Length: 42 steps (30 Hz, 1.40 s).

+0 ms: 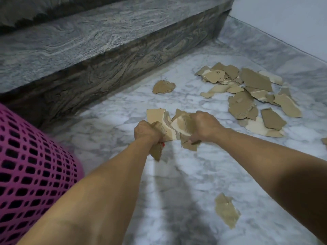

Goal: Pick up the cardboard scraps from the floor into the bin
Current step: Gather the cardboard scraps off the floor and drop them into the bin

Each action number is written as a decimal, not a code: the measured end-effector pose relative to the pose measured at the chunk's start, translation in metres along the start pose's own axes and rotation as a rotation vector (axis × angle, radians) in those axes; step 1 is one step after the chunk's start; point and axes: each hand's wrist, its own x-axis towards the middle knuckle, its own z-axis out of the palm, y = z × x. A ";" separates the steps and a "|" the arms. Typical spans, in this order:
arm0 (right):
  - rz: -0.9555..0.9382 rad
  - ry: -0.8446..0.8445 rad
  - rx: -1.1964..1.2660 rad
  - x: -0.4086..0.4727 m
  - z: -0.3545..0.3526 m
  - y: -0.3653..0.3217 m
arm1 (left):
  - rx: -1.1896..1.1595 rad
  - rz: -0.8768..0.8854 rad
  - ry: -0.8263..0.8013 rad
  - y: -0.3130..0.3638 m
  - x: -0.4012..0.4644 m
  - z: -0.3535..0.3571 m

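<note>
White marble floor [185, 183] veined in grey, bounded at the upper right by a pale wall [283, 20]. Along the upper left, a dark swirled stone step [106, 55], its riser meeting the floor. At the left edge, a pink mesh bin [31, 174], standing close beside the left forearm.

Torn cardboard scraps [253, 96] heaped on the floor to the right, well beyond the hands; one lone scrap [163, 87] nearer the step, another [226, 212] lying under the right forearm.

Both arms stretched forward, hands close together above the floor. Left hand [146, 130] curled tight around a bunch of cardboard pieces [157, 151], one end hanging below the fist. Right hand [206, 125] knuckles up, fingers curled over more torn pieces [184, 126], the two bundles touching between the hands.
</note>
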 end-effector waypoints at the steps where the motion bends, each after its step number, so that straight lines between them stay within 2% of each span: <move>1: -0.004 -0.018 -0.004 0.009 -0.001 -0.001 | 0.009 -0.002 -0.011 0.000 0.000 -0.001; 10: 0.090 -0.182 0.007 0.055 0.001 -0.005 | 0.092 0.008 0.049 -0.009 0.001 0.000; 13: 0.143 -0.145 -0.001 0.049 0.004 -0.011 | 0.098 -0.009 0.023 -0.010 -0.004 -0.003; 17: 0.136 -0.087 0.168 0.026 0.018 -0.012 | 0.083 -0.063 0.003 -0.020 -0.015 -0.009; 23: 0.231 -0.051 0.368 -0.026 0.039 -0.012 | 0.068 -0.051 0.084 -0.034 -0.041 -0.033; 27: 0.291 0.008 0.507 -0.056 -0.001 -0.010 | 0.040 0.030 0.089 -0.014 -0.064 -0.067; 32: 0.236 0.126 0.583 -0.105 -0.092 -0.032 | -0.070 0.205 0.128 0.032 -0.105 -0.125; 38: 0.105 0.192 0.627 -0.155 -0.183 -0.098 | -0.117 0.294 0.085 0.078 -0.164 -0.219; 42: 0.024 0.182 0.683 -0.170 -0.222 -0.155 | -0.114 0.305 0.116 0.080 -0.192 -0.291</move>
